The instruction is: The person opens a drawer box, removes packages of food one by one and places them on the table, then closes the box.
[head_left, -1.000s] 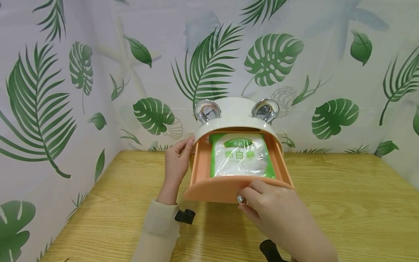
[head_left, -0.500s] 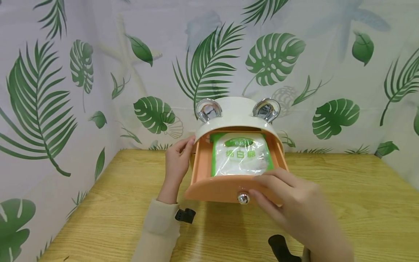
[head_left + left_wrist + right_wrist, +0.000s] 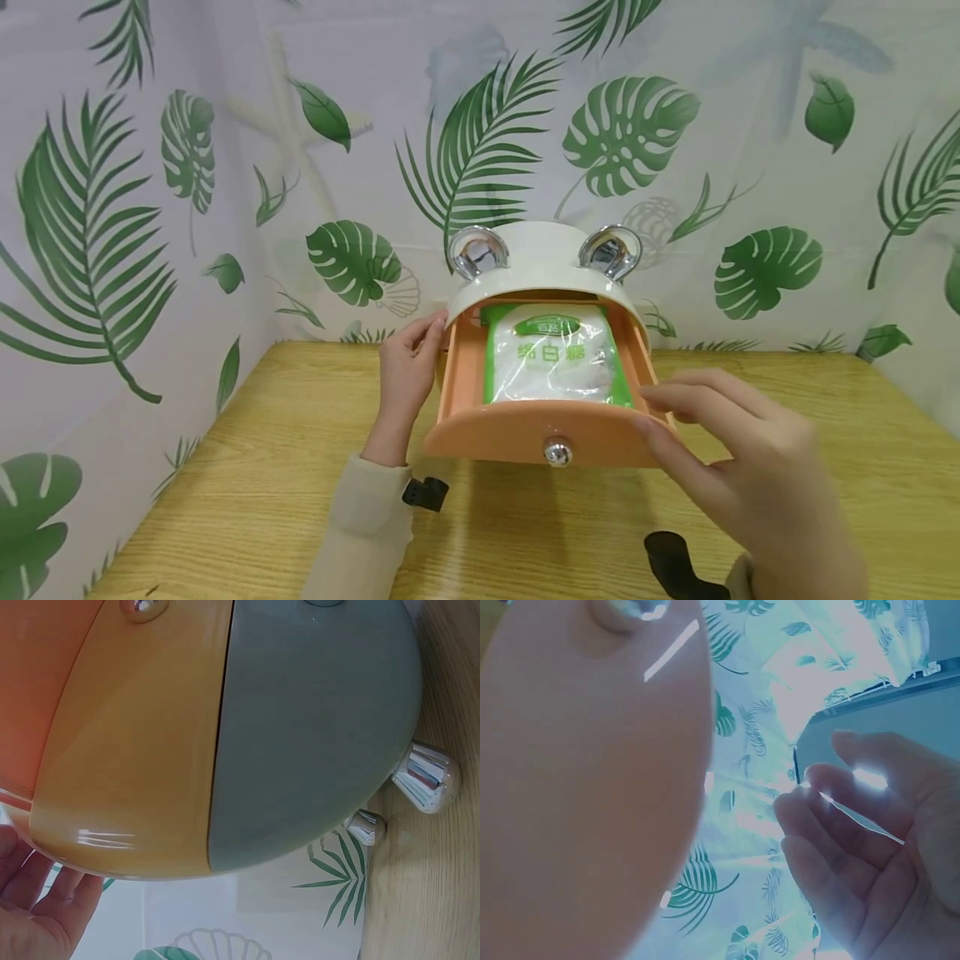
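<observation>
A small white rounded drawer cabinet (image 3: 538, 258) with two shiny silver ears stands on the table. Its orange top drawer (image 3: 487, 433) is pulled out, showing a round silver knob. Inside lies a green-edged white bag of sugar (image 3: 551, 358). My left hand (image 3: 405, 375) holds the cabinet's left side near the front rim. In the left wrist view, my fingers meet the outer shell beside the closed yellow drawer (image 3: 131, 735). My right hand (image 3: 742, 458) is beside the drawer's front right corner, fingers spread and holding nothing; whether a fingertip touches the corner I cannot tell.
Below the yellow drawer is a closed grey-blue drawer (image 3: 315, 735), above silver feet (image 3: 427, 776). The wooden table (image 3: 262, 483) meets a leaf-printed backdrop (image 3: 247, 167) behind the cabinet and at its sides.
My right hand has let go of the silver knob and moved right, past the drawer's front, its fingers opening. The left hand, drawer and sugar bag stay in place.
</observation>
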`<state>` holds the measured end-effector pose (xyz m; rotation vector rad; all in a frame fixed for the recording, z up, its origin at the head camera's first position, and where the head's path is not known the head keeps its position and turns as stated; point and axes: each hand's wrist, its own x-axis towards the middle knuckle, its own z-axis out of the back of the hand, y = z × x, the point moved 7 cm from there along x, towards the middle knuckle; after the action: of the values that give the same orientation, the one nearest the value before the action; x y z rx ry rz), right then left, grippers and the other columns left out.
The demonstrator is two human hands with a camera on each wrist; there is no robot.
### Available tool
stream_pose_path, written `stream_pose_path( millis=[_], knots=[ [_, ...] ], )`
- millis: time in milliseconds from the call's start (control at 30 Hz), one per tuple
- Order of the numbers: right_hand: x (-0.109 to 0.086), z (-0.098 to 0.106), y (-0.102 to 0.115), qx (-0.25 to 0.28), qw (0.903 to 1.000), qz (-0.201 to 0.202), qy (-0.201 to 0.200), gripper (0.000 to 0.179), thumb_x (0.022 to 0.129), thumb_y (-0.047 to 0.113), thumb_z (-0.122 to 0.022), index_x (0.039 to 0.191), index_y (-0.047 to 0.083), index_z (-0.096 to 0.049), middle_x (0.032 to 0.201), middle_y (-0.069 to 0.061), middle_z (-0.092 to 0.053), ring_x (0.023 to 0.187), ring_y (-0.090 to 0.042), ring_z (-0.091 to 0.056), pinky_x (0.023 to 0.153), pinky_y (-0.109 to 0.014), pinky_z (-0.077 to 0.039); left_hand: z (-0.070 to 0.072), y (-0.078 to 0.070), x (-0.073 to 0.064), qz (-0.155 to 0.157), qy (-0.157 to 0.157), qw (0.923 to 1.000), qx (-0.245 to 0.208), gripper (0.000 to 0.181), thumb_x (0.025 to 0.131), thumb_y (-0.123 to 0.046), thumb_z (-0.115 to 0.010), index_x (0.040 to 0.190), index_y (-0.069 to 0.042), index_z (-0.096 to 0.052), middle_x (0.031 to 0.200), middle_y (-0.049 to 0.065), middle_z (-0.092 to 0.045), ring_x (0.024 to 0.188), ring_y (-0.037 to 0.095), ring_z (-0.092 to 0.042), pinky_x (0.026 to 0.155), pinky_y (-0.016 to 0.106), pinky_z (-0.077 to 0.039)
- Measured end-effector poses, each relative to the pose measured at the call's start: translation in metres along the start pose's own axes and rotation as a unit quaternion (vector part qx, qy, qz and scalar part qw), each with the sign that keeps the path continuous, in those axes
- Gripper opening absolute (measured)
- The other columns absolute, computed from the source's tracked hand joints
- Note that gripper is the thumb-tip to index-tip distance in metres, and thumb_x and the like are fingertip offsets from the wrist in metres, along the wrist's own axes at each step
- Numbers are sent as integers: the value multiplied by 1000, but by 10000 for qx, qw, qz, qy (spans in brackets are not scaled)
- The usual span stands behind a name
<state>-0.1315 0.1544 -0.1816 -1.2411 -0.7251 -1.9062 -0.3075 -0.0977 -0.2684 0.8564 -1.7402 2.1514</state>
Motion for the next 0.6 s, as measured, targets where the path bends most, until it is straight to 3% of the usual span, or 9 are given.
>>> stream_pose_path(
  millis=[133, 333, 500, 600],
  knots=[
    [-4, 2, -1, 315, 9995, -20, -68, 20, 65, 10, -77, 84, 9, -70, 80, -3, -64, 66, -13, -57, 64, -13, -44, 0, 1, 0, -7, -38, 10000, -30, 22, 88, -13, -56, 102, 2, -66, 99, 15, -64, 91, 23, -60, 66, 30, -52],
    [3, -6, -1, 563, 9983, 58, -167, 12, 73, 13, -71, 81, 4, -69, 78, -5, -64, 66, -13, -58, 65, -14, -47, -1, 1, -1, 21, -29, 10000, -38, 22, 88, -13, -56, 101, 2, -65, 99, 15, -63, 91, 23, -60, 66, 28, -52],
    [16, -20, -8, 394, 9987, -235, 204, 34, 85, 32, -56, 75, 1, -65, 75, -6, -63, 65, -7, -57, 62, -11, -47, 1, -2, 0, -91, -85, 9999, 16, 22, 87, -12, -56, 100, 3, -66, 98, 16, -64, 91, 24, -60, 66, 29, -52],
    [20, -28, -17, 253, 9979, -441, 391, 22, 82, 22, -63, 76, 1, -65, 75, -6, -63, 65, -9, -57, 61, -10, -46, 1, -2, 0, -139, -87, 9999, -6, 22, 87, -13, -56, 100, 3, -66, 97, 16, -64, 91, 23, -60, 66, 30, -52]
  ],
)
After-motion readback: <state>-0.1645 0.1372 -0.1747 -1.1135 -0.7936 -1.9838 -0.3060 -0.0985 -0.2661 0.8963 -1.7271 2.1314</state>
